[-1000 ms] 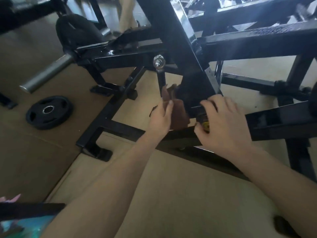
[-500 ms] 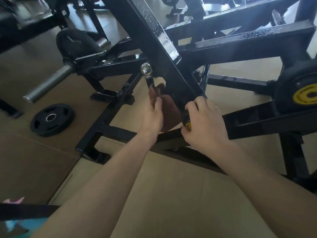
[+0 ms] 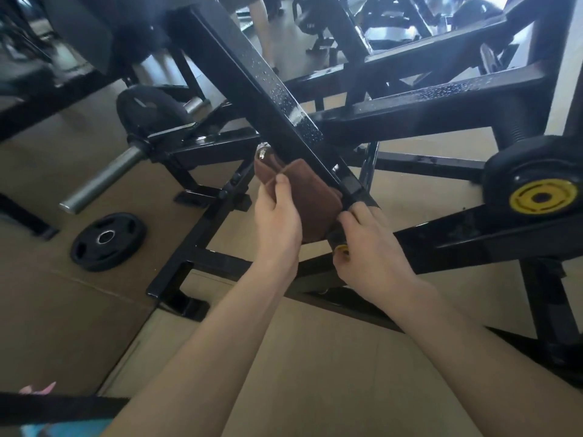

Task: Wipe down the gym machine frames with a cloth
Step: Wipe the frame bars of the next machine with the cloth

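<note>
Item: brown cloth (image 3: 307, 197), folded, at the centre of the frame, pressed against the underside of a black diagonal frame bar (image 3: 268, 99) that runs from the upper left down to the centre. Water droplets bead on the bar's upper face.

Left hand (image 3: 277, 222): grip closed on the cloth, thumb laid along its near face, the other fingers hidden behind it.

Right hand (image 3: 369, 250): just right of the cloth, fingers curled round a small dark cylinder with a yellow end (image 3: 339, 244) at the bar's lower end; its exact kind cannot be told.

Surroundings: a loose black weight plate (image 3: 107, 241) flat on the tan floor (image 3: 315, 357) at the left; a steel sleeve bar (image 3: 104, 178) above it; a yellow-hubbed pivot cap (image 3: 541, 197) at the right edge.
</note>
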The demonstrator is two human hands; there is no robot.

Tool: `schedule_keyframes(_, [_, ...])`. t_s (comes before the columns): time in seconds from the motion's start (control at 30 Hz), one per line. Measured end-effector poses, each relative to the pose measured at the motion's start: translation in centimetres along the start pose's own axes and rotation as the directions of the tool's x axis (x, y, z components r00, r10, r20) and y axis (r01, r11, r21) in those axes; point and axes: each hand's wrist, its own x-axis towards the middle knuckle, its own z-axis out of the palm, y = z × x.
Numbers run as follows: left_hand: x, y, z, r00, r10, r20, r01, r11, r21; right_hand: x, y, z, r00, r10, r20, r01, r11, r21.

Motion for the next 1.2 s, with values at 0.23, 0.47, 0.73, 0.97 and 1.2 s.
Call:
schedule_keyframes(0.23, [-1.8, 1.8, 0.2, 0.955, 0.268, -0.125, -0.258, 0.962, 0.086, 0.0, 1.4, -1.9, 0.992, 0.125, -0.029, -0.103, 0.913, 0.395])
schedule_keyframes(0.47, [0.9, 4.7, 1.4, 0.465, 0.751, 0.469, -0.754, 0.058, 0.655, -0.2, 0.6, -3.4, 0.926, 0.155, -0.343, 0.041, 0.865, 0.499])
schedule_keyframes(0.73, [3.5, 3.4, 4.8, 0.464, 0.292, 0.836, -0.621, -0.566, 0.542, 0.3, -0.7, -3.1, 0.849, 0.151, -0.506, 0.144, 0.856, 0.497])
schedule_keyframes(0.97, [3.5, 4.9, 2.0, 0.508, 0.182, 0.842, -0.536, -0.698, 0.475, 4.1, -2.1, -1.6, 0.969, 0.053, -0.24, 0.104, 0.796, 0.597])
schedule_keyframes(1.2, [4.2, 7.2, -4.2, 0.551, 0.64, 0.535, -0.547, -0.207, 0.811, 5.3, -1.8, -0.8, 0.976, 0.074, -0.205, 0.02, 0.906, 0.423])
